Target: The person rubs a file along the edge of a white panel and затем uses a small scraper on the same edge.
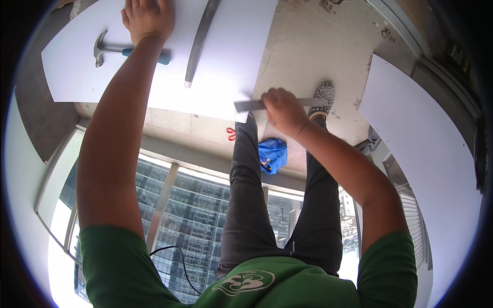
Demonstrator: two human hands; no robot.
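Observation:
My left hand (pixel 149 21) lies flat, palm down, on a large white board (pixel 223 50), its fingers apart. A claw hammer (pixel 111 50) with a teal grip lies on the board, its handle passing under my left forearm. To the right of that hand is a long dark grey strip (pixel 199 42) with a pale end. In my right hand (pixel 283 111) is a flat grey metal bar (pixel 249 106), gripped around its middle just beyond the board's near right corner. The bar's left end overlaps that corner, and its right end is blurred; whether it touches the board I cannot tell.
Red-handled scissors (pixel 231 134) and a blue plastic bag (pixel 274 154) with things in it lie on the tiled floor (pixel 304 46) by my legs. Another white panel (pixel 416 115) stands at the right. Windows (pixel 192 208) are behind me; a black cable (pixel 181 254) hangs at the lower left.

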